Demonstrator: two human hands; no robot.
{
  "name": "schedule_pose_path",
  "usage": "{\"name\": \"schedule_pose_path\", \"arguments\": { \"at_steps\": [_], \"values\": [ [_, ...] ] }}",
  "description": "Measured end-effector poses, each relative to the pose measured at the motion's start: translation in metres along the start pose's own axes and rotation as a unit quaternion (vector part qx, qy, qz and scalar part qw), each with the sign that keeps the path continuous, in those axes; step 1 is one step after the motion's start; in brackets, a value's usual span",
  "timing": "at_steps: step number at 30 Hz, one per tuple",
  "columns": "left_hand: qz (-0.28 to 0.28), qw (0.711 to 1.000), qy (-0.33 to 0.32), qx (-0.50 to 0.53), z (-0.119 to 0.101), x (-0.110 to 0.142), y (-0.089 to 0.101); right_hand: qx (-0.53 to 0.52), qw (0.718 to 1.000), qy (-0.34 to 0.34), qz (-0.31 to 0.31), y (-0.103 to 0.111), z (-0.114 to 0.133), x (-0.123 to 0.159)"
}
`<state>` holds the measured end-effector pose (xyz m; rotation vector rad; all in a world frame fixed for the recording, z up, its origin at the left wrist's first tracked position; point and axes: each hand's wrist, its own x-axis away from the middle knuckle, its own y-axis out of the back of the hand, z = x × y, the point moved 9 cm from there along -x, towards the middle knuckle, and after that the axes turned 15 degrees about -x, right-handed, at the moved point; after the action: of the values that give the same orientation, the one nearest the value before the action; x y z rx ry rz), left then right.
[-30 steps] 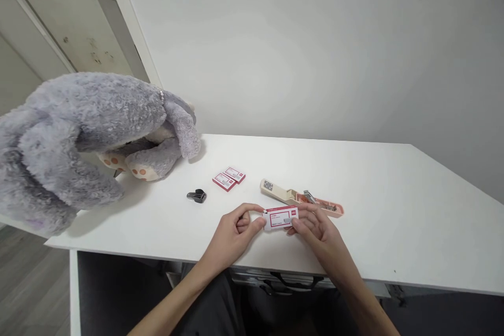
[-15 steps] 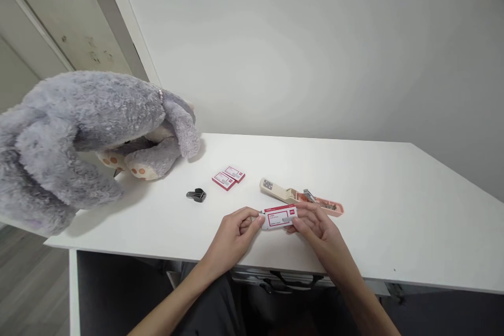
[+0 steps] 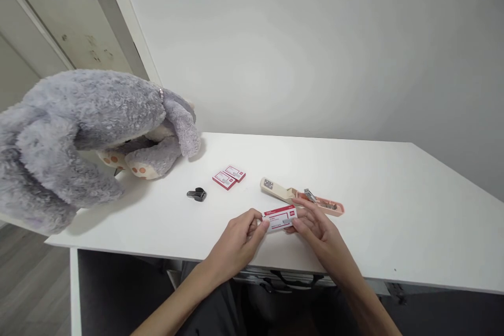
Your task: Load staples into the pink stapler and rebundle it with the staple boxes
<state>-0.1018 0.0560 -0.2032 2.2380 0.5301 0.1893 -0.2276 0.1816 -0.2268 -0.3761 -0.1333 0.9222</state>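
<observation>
A small red and white staple box (image 3: 280,218) is held just above the near part of the table. My left hand (image 3: 242,236) pinches its left end between thumb and fingers. Around its right end, my right hand (image 3: 318,231) is closed, thumb on the front face and index finger raised. Right behind the box lies an opened stapler (image 3: 281,190) with a cream top and a pink base, its metal parts exposed. Two similar red and white boxes (image 3: 224,180) rest side by side farther back. Left of them sits a black staple remover (image 3: 197,194).
A large grey plush toy (image 3: 102,105) slumps over the left end of the white table (image 3: 394,210). Behind the table rises a plain wall (image 3: 295,52). A cabinet (image 3: 74,26) stands at the far left.
My left thumb and fingers have shifted slightly over the box's left end, where a flap showed before. My right index finger has lifted off the box.
</observation>
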Motion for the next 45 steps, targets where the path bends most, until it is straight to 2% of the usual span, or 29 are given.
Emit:
{"name": "schedule_pose_path", "arguments": {
  "at_steps": [3, 9, 15, 19, 25, 29, 45],
  "values": [
    [-0.028, 0.998, -0.024, -0.048, 0.000, 0.004, 0.000, 0.008, 1.000, -0.003, -0.016, 0.004, -0.001, 0.000],
    [-0.100, 0.983, -0.115, -0.101, -0.008, 0.015, 0.007, 0.015, 1.000, -0.009, -0.016, 0.005, -0.002, 0.000],
    [-0.124, 0.976, -0.140, -0.107, -0.013, 0.018, 0.012, 0.019, 0.999, -0.008, -0.041, 0.010, -0.002, 0.001],
    [-0.111, 0.981, -0.119, -0.103, -0.010, 0.017, 0.011, 0.021, 0.999, -0.009, -0.048, 0.014, -0.004, 0.001],
    [-0.054, 0.997, -0.029, -0.048, -0.001, 0.008, 0.009, 0.034, 0.998, -0.016, -0.046, 0.013, -0.003, 0.002],
    [-0.028, 0.998, -0.026, -0.044, -0.007, 0.004, 0.007, 0.028, 0.998, -0.020, -0.043, 0.011, -0.002, 0.003],
    [-0.025, 0.999, -0.007, -0.042, -0.008, 0.000, 0.005, 0.006, 1.000, -0.001, -0.016, 0.005, 0.001, 0.002]
  ]
}}
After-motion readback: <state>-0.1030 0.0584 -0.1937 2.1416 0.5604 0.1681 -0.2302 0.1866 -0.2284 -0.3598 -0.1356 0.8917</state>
